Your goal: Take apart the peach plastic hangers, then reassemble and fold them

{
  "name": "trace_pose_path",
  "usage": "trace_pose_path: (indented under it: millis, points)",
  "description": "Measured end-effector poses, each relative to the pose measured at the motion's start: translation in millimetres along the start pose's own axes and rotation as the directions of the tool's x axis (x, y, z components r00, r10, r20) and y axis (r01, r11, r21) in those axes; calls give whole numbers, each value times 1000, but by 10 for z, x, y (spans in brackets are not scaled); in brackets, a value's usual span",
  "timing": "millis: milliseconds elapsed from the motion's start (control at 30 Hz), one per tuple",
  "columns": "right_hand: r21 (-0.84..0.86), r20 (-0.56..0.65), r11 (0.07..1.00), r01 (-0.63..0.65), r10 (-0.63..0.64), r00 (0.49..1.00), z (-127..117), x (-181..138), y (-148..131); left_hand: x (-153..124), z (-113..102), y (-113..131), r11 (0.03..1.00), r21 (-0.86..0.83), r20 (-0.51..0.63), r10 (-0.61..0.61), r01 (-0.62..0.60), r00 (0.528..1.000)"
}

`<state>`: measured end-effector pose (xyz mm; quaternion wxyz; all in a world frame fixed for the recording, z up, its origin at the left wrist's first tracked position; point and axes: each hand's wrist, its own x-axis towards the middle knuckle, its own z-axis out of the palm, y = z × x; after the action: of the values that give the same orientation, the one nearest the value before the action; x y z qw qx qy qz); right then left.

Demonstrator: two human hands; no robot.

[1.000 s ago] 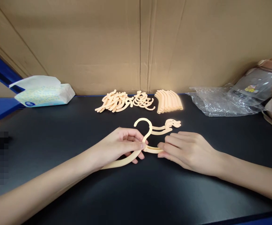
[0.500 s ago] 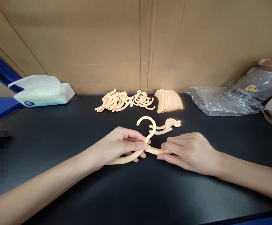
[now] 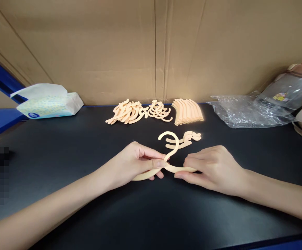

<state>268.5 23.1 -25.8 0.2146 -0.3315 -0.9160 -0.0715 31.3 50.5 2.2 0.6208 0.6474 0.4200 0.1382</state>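
A cream plastic clothes hanger (image 3: 177, 141) with a curved hook is held between my two hands above the black table. My left hand (image 3: 137, 161) is closed, its thumb and fingers pinching the hanger at the base of the hook, over the joint. Under that hand, one curved arm runs down to the left. My right hand (image 3: 210, 170) is closed round the other arm, which points right. The joint itself is mostly hidden by my left thumb. Just behind the hook lie folded hanger pieces (image 3: 188, 139), partly overlapped by it.
At the back of the black table (image 3: 145, 222) are a heap of curved pieces (image 3: 127, 111), a pile of hooks (image 3: 160, 111) and a row of arm pieces (image 3: 188, 111). A tissue pack (image 3: 49, 102) lies left; clear plastic bags (image 3: 244, 113) and a bottle (image 3: 291, 90) are right.
The hook has shifted and tilted to the right. At the joint, the right arm now sits closer in against the hook's base. My hands have moved only slightly.
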Motion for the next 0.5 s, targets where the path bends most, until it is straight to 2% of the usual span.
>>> trace_pose_path:
  millis: [333,500]
  points:
    - [41,-36,998,42,-41,999,28,28,70,46,-17,-41,999,-33,37,-32,33,999]
    - [26,-142,998,58,-54,988,-8,65,68,57,-23,-68,996,-90,71,-16,23,997]
